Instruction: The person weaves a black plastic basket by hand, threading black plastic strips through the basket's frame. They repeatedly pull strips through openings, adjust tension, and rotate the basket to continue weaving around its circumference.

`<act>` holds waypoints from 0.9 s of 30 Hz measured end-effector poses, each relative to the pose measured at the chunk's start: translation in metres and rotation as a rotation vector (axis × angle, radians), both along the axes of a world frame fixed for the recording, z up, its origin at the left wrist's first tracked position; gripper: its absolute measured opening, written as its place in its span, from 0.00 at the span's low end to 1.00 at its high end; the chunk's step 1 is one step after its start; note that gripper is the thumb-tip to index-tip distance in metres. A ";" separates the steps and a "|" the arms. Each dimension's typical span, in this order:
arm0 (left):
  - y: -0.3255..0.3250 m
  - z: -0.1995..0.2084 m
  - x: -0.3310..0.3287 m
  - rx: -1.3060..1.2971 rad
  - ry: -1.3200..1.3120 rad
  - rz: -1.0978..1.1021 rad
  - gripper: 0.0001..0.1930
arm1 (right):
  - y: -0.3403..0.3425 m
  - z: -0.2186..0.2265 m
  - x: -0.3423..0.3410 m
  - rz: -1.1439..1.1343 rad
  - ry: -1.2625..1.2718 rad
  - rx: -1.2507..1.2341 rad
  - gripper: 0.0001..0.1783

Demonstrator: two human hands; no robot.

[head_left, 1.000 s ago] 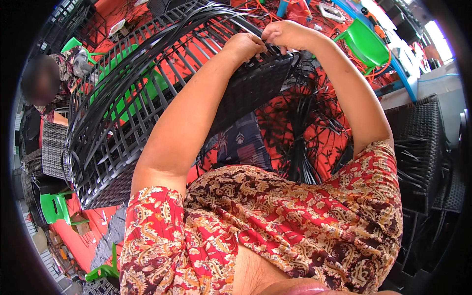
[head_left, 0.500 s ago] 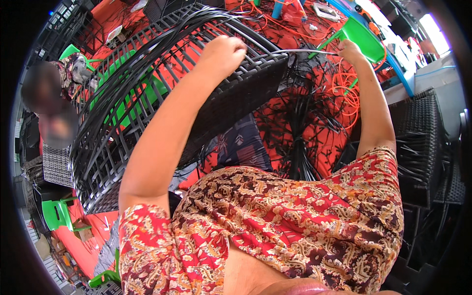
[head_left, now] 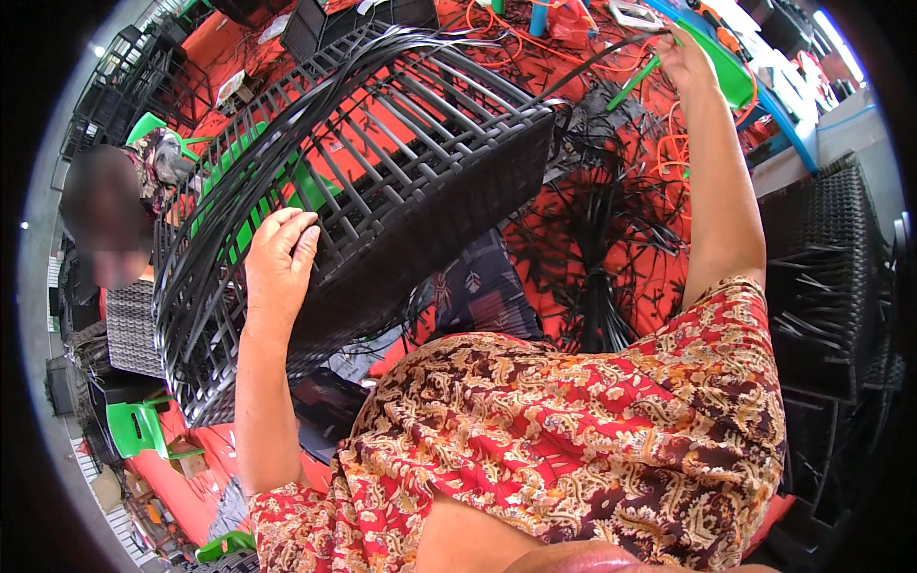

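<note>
A large black woven furniture frame (head_left: 430, 191) stands tilted before me, with open parallel slats along its top and a closely woven side facing me. My right hand (head_left: 686, 62) is raised at the upper right, its fingers closed on a dark flat weaving strip (head_left: 621, 45). That strip runs tight from the frame's far right corner up to the hand. My left hand (head_left: 280, 256) is at the frame's near left edge, fingers loosely bent and thumb apart, with nothing visible in it. A thick bunch of loose black strips (head_left: 277, 124) drapes over the frame's left part.
A tied bundle of black strips (head_left: 597, 248) lies on the red floor covering (head_left: 544, 258), among scattered offcuts. A green chair (head_left: 726, 72) and blue table (head_left: 793, 129) stand at upper right, black woven pieces (head_left: 812, 277) at right. Another person (head_left: 162, 162) sits at far left.
My left hand has moved from the frame's top right toward me and to the left, its fingers loosening. My right hand has risen, and the strip now slants upward.
</note>
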State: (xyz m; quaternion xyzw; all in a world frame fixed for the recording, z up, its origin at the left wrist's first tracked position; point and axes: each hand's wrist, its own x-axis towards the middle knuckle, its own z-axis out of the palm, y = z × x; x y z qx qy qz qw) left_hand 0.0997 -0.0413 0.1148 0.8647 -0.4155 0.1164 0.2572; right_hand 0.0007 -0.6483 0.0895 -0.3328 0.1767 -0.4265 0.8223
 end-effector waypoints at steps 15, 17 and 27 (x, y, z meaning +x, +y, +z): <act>-0.212 0.087 -0.001 -0.556 1.180 -0.980 0.17 | 0.221 0.124 0.005 0.652 -0.291 -0.394 0.02; -0.207 0.092 -0.010 -0.604 1.144 -0.815 0.13 | 0.222 0.123 -0.002 0.638 -0.200 -0.435 0.04; -0.175 0.095 0.019 -0.588 1.156 -0.484 0.12 | 0.192 0.090 -0.032 -0.119 0.240 -1.217 0.06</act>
